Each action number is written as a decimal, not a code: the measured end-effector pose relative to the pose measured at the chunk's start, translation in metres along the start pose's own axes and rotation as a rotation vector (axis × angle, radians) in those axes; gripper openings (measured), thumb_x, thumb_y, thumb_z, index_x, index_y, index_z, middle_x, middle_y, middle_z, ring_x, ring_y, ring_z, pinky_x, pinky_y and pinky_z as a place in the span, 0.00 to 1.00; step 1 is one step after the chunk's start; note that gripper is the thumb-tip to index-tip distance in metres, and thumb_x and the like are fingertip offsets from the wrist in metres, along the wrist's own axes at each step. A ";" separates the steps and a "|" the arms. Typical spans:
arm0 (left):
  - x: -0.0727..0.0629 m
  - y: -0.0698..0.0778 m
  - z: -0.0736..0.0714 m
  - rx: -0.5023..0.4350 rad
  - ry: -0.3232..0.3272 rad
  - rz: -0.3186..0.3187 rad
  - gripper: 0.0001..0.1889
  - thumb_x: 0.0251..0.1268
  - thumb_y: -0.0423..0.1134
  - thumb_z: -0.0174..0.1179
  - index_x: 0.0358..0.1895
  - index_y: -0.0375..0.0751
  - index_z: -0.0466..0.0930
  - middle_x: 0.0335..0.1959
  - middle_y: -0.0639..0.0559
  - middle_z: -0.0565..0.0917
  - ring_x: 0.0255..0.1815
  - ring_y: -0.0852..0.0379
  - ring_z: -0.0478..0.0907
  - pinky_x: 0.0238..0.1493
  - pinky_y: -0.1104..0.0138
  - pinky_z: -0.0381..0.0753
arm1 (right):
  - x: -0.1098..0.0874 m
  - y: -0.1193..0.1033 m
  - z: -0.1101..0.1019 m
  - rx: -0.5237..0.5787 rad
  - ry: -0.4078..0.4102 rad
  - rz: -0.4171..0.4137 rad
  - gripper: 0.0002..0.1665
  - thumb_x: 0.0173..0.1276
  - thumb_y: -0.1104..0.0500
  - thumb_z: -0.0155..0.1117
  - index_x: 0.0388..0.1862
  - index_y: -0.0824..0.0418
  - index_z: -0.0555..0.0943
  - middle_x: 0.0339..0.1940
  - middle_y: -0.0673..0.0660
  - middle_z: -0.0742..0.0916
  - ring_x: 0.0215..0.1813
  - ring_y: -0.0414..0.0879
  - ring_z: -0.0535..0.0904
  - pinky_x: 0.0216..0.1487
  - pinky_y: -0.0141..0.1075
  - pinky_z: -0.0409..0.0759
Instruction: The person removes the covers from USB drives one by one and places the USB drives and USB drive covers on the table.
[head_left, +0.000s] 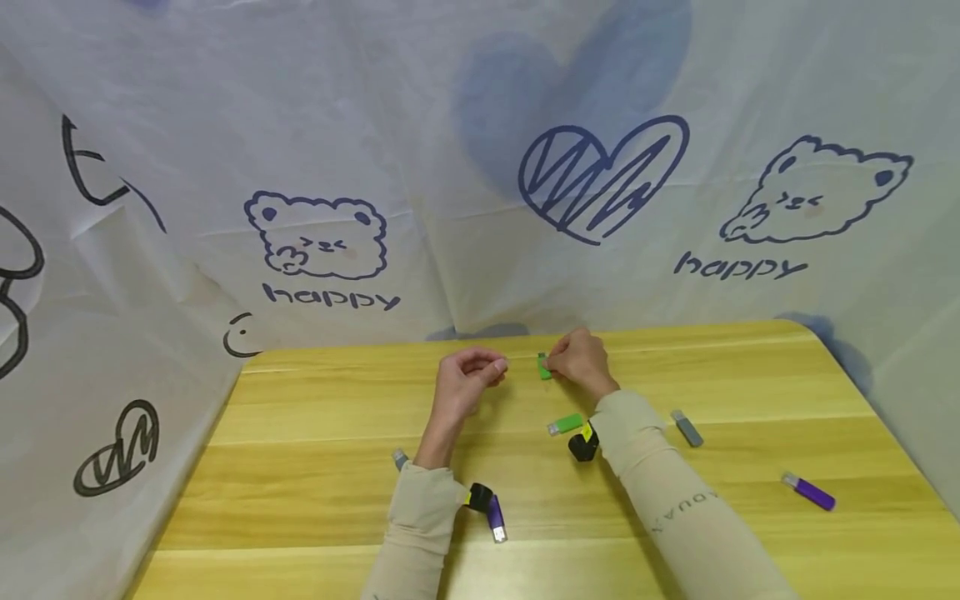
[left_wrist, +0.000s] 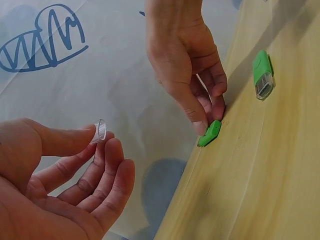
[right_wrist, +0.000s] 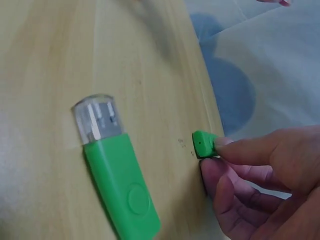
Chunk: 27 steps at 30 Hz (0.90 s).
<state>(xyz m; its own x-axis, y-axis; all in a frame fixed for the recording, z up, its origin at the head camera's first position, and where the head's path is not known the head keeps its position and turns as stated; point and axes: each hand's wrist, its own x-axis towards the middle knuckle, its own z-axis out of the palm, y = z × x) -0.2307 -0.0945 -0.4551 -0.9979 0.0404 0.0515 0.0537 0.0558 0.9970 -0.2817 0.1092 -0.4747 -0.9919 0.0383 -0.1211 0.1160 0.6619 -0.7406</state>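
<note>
My left hand is raised over the back of the table. In the left wrist view, its thumb and index finger pinch a small clear plastic cap, while the other fingers curve loosely. To the right, my right hand pinches a green USB flash drive between thumb and fingers. That drive is at the tabletop near the back edge, and the fingers partly hide it in the right wrist view. Nearer to me lies a second green USB flash drive, its metal plug under a clear cap.
The wooden table also bears a grey USB drive and a purple one on the right. Another purple drive and a partly hidden grey one lie by my left forearm. A white printed cloth hangs behind.
</note>
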 end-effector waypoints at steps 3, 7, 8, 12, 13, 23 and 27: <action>0.000 -0.001 0.000 0.024 -0.005 -0.002 0.06 0.67 0.26 0.67 0.42 0.25 0.85 0.36 0.37 0.88 0.33 0.56 0.85 0.42 0.60 0.89 | -0.001 -0.001 0.000 -0.019 -0.001 -0.005 0.08 0.65 0.61 0.75 0.34 0.67 0.89 0.26 0.58 0.90 0.26 0.47 0.85 0.25 0.33 0.80; -0.001 -0.002 0.000 0.056 -0.014 -0.015 0.05 0.68 0.27 0.66 0.43 0.26 0.85 0.35 0.38 0.88 0.33 0.54 0.85 0.41 0.60 0.89 | -0.007 -0.002 -0.005 -0.004 0.007 -0.017 0.08 0.66 0.60 0.74 0.35 0.66 0.89 0.27 0.58 0.90 0.27 0.47 0.85 0.27 0.34 0.81; -0.002 -0.002 0.000 0.066 -0.017 -0.015 0.06 0.68 0.27 0.66 0.43 0.26 0.85 0.35 0.39 0.88 0.34 0.53 0.85 0.41 0.60 0.89 | -0.010 -0.002 -0.008 0.010 0.013 -0.024 0.09 0.67 0.60 0.74 0.36 0.66 0.89 0.28 0.58 0.90 0.28 0.49 0.86 0.27 0.35 0.81; -0.003 -0.003 0.001 0.087 -0.034 -0.009 0.06 0.69 0.28 0.66 0.44 0.27 0.86 0.36 0.36 0.88 0.36 0.45 0.86 0.42 0.57 0.89 | -0.026 -0.003 -0.020 0.129 0.030 -0.066 0.10 0.70 0.59 0.70 0.41 0.67 0.88 0.34 0.61 0.90 0.36 0.57 0.88 0.33 0.40 0.86; -0.003 -0.004 0.002 0.089 -0.039 -0.005 0.06 0.69 0.27 0.66 0.44 0.27 0.86 0.37 0.35 0.88 0.37 0.43 0.87 0.42 0.56 0.89 | -0.031 -0.001 -0.024 0.169 0.034 -0.080 0.10 0.71 0.60 0.70 0.43 0.68 0.87 0.36 0.62 0.90 0.38 0.60 0.88 0.35 0.43 0.87; -0.007 -0.010 0.004 0.195 -0.104 0.018 0.04 0.69 0.28 0.66 0.41 0.30 0.88 0.38 0.38 0.88 0.41 0.34 0.85 0.45 0.45 0.86 | -0.094 0.007 -0.038 0.414 0.045 -0.134 0.14 0.75 0.62 0.65 0.54 0.70 0.84 0.41 0.65 0.89 0.39 0.52 0.89 0.43 0.48 0.89; -0.006 -0.012 0.009 0.240 -0.141 0.049 0.04 0.69 0.28 0.66 0.42 0.31 0.88 0.36 0.39 0.88 0.40 0.31 0.84 0.44 0.43 0.85 | -0.113 0.013 -0.051 0.413 0.085 -0.084 0.16 0.75 0.62 0.65 0.56 0.70 0.83 0.43 0.66 0.89 0.36 0.41 0.87 0.42 0.41 0.89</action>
<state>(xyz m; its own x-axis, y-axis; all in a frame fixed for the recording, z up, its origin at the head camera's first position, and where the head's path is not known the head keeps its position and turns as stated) -0.2253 -0.0863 -0.4683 -0.9797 0.1865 0.0735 0.1255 0.2846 0.9504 -0.1712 0.1516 -0.4364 -0.9975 0.0702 -0.0072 0.0287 0.3106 -0.9501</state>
